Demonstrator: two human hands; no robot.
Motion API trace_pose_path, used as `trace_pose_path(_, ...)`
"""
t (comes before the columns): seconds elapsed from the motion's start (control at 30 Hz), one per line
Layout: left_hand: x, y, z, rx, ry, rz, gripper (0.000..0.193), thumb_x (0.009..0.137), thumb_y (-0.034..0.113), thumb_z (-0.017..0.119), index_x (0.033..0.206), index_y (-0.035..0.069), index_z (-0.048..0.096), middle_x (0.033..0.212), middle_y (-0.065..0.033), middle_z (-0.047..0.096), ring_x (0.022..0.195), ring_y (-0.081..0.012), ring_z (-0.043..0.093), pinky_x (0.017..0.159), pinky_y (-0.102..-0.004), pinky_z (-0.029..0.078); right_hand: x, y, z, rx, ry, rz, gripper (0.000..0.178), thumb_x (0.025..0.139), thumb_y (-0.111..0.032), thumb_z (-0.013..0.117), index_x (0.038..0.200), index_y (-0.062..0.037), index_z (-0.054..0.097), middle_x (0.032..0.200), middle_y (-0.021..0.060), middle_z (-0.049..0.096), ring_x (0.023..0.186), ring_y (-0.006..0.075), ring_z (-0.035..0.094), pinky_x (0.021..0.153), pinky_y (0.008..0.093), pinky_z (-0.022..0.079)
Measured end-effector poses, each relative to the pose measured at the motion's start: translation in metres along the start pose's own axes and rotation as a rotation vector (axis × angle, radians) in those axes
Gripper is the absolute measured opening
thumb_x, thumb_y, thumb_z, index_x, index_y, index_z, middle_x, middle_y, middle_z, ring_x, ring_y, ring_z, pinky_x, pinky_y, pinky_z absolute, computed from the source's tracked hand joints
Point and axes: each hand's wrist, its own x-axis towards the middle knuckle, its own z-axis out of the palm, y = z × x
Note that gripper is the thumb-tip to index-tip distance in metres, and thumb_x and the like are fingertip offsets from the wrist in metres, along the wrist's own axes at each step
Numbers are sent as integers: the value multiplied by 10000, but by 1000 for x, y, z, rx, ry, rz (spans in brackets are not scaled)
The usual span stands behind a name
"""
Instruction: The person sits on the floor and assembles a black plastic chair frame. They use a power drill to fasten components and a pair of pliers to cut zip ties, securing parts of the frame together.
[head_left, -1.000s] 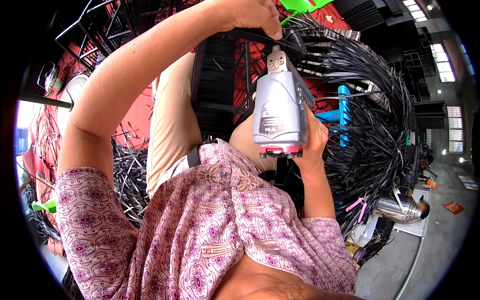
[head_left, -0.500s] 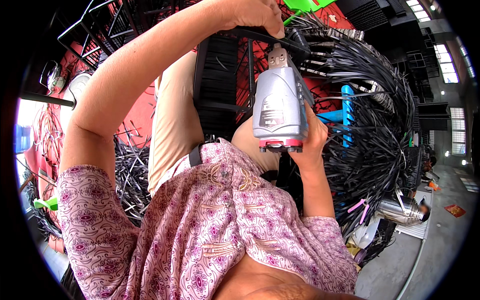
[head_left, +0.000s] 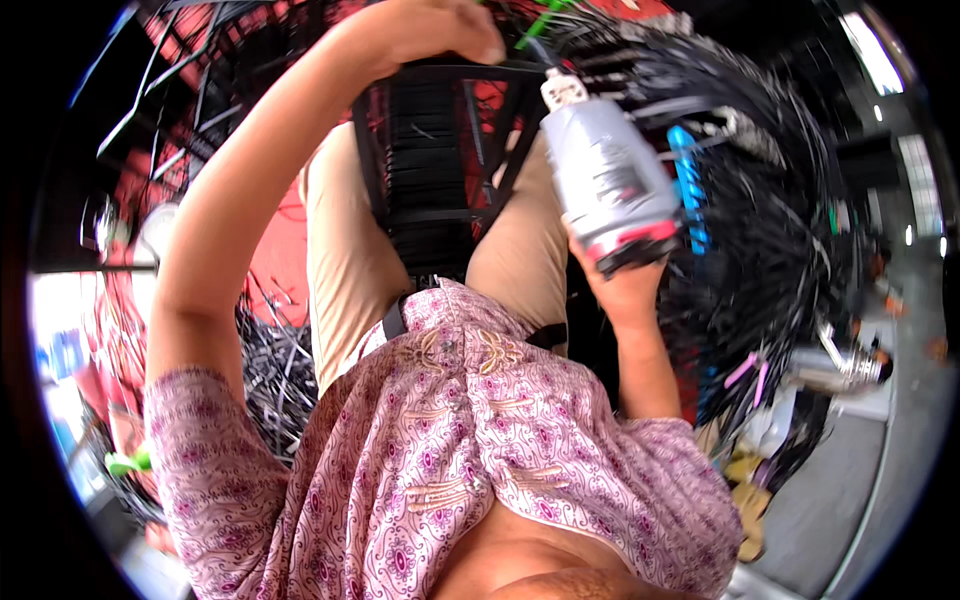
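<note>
My right hand (head_left: pixel 628 285) grips a grey air staple gun (head_left: pixel 610 165) with a red and black rear end. Its metal nose points away from me, near the far right corner of a black frame (head_left: pixel 440 72). The frame stands between my knees, with black strips woven across its middle (head_left: pixel 425 150). My left hand (head_left: pixel 440 30) is over the frame's far bar, its fingers curled together. Blur and the top edge of the view partly hide these fingers, and anything between them cannot be made out.
Bundles of long black strips (head_left: pixel 760 220) heap up on the right beside a blue plastic piece (head_left: pixel 690 190). More strips (head_left: pixel 265 370) lie on the red floor covering (head_left: pixel 275 255) at left. Black metal frames (head_left: pixel 215 70) stand far left. A metal flask (head_left: pixel 835 365) is at right.
The staple gun has swung right and tilted, its nose moving off the frame's corner bar. My left hand has drawn back leftward along the far bar.
</note>
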Motion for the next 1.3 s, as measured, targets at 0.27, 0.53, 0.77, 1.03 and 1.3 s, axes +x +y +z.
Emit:
trace_pose_path(0.27,-15,28,-1,-47,32,-93,69,876,94,655,893,30,676,826,32,619,800,-54,555,757,-222,429,51,49,-131,-675,300,328,511,778,-244,811,1179,9,619,996,273,714,1002,442,686,840,503,544)
trace_pose_path(0.53,-8,32,10,-152,24,-142,43,902,83,653,886,43,652,774,68,578,697,-19,503,658,-182,394,72,196,-258,-1200,268,787,668,782,-350,844,1252,49,589,1170,219,709,1120,387,676,944,471,543)
trace_pose_path(0.77,-18,29,13,-147,71,-79,39,927,70,645,900,43,648,794,65,560,734,-24,489,701,-192,395,33,241,-267,-1008,297,841,595,850,-350,789,1319,-43,589,1300,170,663,1201,346,641,986,453,529)
trace_pose_path(1.03,-16,24,14,-8,92,23,56,933,74,646,909,24,642,834,44,550,812,-48,483,778,-202,386,-155,185,-363,-1376,643,773,322,850,-275,713,1080,-49,700,1104,194,716,1042,399,679,903,489,540)
trace_pose_path(1.3,-40,47,40,427,334,395,47,863,13,699,907,13,683,885,-58,634,837,-149,614,768,-272,488,-226,193,-380,-1323,491,952,477,798,-404,758,1137,-74,694,1196,219,672,1113,417,638,919,502,504)
